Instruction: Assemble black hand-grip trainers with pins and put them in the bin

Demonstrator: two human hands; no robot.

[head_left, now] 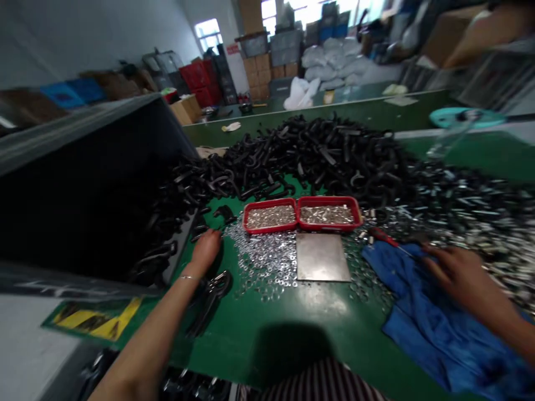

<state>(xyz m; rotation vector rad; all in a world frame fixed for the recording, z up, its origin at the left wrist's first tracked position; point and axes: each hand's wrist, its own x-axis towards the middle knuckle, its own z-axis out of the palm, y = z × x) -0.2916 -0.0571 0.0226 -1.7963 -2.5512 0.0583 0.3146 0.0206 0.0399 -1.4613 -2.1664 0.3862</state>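
My left hand (205,250) reaches to the left side of the green table, its fingers curled together beside loose black hooked parts (225,214). Whatever the fingers grip, if anything, is too blurred to make out. Below that wrist lies a black part with a shiny metal piece (215,295). On the right, my right hand (463,273) is over a blue cloth (430,328), thumb and fingers apart. Near its fingertips are a small dark object (418,238) and a red-handled screwdriver (385,236); no grip on either is visible.
Two red trays (297,214) of small metal pieces stand mid-table, behind a metal plate (322,258) and scattered washers (267,262). Black parts (309,145) are heaped behind. A large dark bin (83,195) opens at left. Metal pieces (501,228) pile at right.
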